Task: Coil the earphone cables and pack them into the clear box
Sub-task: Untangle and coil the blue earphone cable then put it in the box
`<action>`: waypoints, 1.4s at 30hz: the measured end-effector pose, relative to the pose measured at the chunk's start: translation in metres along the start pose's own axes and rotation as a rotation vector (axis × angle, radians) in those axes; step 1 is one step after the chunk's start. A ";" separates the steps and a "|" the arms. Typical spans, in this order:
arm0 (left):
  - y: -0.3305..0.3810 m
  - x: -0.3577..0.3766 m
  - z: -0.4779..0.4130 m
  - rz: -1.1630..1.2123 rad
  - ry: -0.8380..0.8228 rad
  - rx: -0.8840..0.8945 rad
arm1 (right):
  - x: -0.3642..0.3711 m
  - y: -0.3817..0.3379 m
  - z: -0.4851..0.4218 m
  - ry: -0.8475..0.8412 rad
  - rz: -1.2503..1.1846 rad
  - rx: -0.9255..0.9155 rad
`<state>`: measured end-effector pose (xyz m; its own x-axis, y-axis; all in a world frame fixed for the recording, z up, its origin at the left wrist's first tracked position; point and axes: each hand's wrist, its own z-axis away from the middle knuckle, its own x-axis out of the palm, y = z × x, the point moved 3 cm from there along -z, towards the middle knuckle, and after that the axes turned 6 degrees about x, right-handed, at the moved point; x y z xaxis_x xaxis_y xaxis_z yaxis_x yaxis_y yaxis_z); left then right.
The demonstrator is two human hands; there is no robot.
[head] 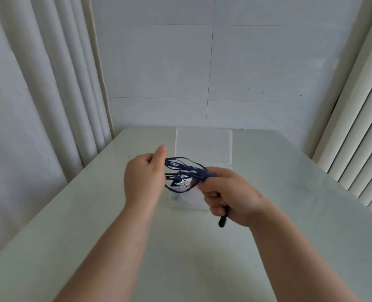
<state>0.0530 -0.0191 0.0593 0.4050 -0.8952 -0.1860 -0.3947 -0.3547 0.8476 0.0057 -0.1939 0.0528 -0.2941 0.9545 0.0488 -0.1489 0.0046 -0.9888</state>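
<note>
A dark blue earphone cable [185, 168] is looped in several strands between my two hands, above the table. My left hand [144, 177] holds one end of the loops with curled fingers and the thumb up. My right hand [228, 195] grips the other end of the bundle, and a black plug [222, 221] hangs below its fist. Under the cable stands the clear box [191, 201], with its lid [203, 144] open and tilted back. Inside the box I see a white cable [184, 183] and a dark piece, partly hidden by the loops.
The pale table [93, 225] runs to a tiled wall behind the box. Light curtains [39, 105] hang along the left edge and ribbed white panels [359, 149] along the right.
</note>
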 end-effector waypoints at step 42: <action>-0.020 0.044 -0.014 -0.412 -0.331 0.095 | -0.043 -0.003 -0.047 0.555 1.232 0.093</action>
<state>0.0903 -0.0476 0.0408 0.2665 -0.7086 -0.6533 -0.3374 -0.7035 0.6255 0.0628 -0.2206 0.0475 0.1314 0.3170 -0.9393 -0.1362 -0.9327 -0.3339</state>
